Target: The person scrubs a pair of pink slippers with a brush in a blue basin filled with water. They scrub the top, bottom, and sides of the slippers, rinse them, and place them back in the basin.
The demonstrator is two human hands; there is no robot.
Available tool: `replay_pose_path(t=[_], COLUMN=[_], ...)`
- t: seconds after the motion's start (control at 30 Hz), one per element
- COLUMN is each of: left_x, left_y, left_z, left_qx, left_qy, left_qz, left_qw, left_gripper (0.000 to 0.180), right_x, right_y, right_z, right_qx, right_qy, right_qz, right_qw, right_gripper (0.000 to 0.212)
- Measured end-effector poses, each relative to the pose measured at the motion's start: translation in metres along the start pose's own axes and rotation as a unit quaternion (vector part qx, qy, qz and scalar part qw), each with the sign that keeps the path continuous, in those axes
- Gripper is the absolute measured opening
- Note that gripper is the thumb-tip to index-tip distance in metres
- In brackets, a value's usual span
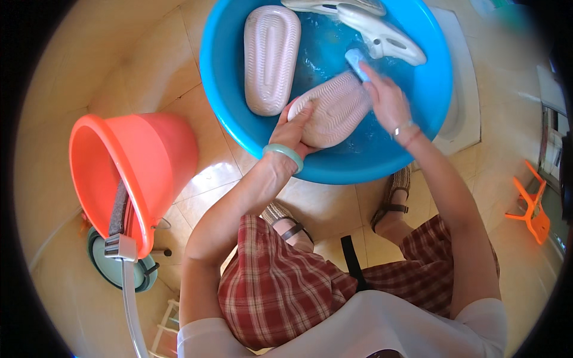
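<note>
My left hand (295, 127) grips the heel end of a pale pink slipper (335, 113), whose ridged sole faces up over the water. In my right hand (389, 102), slightly blurred, is a light blue scrubbing brush (357, 64), held at the slipper's far end. Both are inside a round blue basin (230, 116) of water. A second pale slipper (272, 59), sole up, leans along the basin's left side. At the far right of the basin lie white slippers or sandals (385, 36) with openings in them, partly overlapping.
An orange-red bucket (170, 149) lies tipped on the tiled floor (203, 143) at left. A silver-handled mop (121, 246) rests against it, beside a green-grey basin (98, 262). An orange plastic stand (531, 206) is at right. A white raised slab (468, 89) lies behind the blue basin.
</note>
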State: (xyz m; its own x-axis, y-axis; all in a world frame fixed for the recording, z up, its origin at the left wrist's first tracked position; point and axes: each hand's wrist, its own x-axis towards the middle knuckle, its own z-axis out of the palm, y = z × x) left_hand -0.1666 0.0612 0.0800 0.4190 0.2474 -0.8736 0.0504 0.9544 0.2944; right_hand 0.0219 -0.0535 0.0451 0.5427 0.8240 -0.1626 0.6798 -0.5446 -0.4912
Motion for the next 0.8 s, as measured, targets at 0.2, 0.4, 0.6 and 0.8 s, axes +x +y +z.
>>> replay_pose_path(t=[0.2,0.4,0.6,0.8], left_x=[0.012,0.01,0.017,0.007], left_y=[-0.004,-0.005,-0.016,-0.008], left_z=[-0.017,-0.007,-0.012,-0.01], left_qx=[-0.039,-0.047,-0.101,-0.076], left_qy=[-0.062,-0.03,-0.015,-0.035], left_qz=[0.043,0.064,0.094,0.115], left_qw=[0.996,0.996,0.99,0.99], left_gripper=[0.055,0.054,0.054,0.059], right_x=[-0.055,0.019,-0.021,-0.039], right_y=[-0.077,0.005,-0.05,-0.062], right_z=[0.0,0.015,0.015,0.001], right_qx=[0.119,-0.102,0.016,0.032], right_qy=[-0.041,0.019,-0.022,-0.031], right_qz=[-0.108,-0.044,-0.095,-0.152], right_qw=[0.986,0.994,0.995,0.987], right_gripper=[0.045,0.043,0.047,0.051])
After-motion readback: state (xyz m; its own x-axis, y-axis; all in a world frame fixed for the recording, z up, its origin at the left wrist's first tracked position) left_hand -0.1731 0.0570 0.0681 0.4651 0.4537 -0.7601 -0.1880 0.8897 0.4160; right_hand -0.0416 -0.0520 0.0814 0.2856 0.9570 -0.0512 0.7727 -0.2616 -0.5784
